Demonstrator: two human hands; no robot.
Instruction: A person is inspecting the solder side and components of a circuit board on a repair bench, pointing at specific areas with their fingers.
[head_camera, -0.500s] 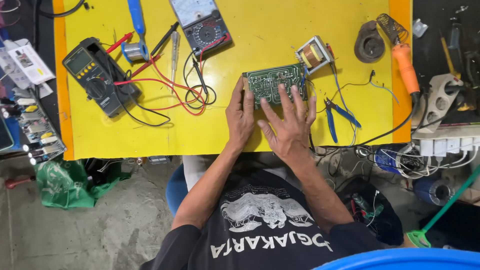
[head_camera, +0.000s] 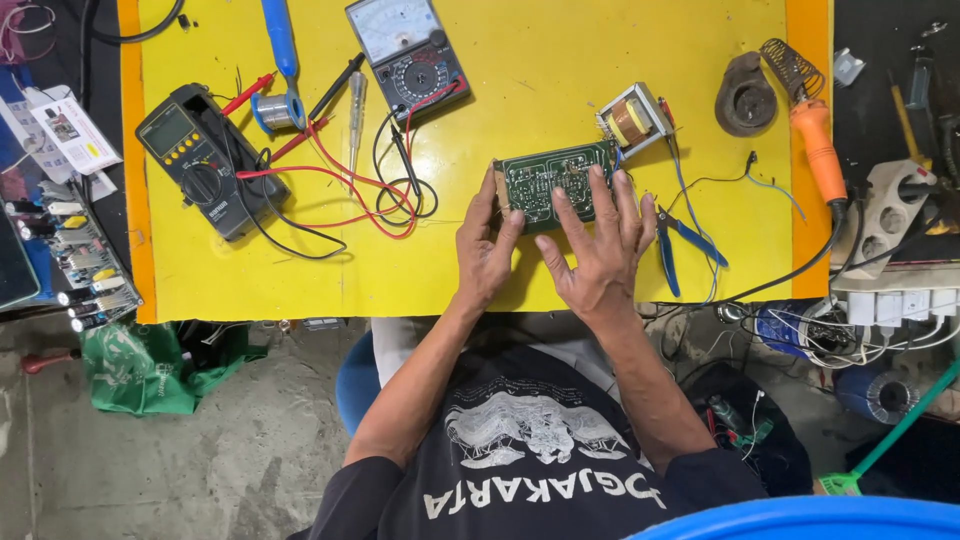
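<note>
board: green circuit board, rectangular, small components on its face
pose: flat, slightly tilted
place: upper centre of frame, on yellow surface
state: partly covered by fingers
</note>
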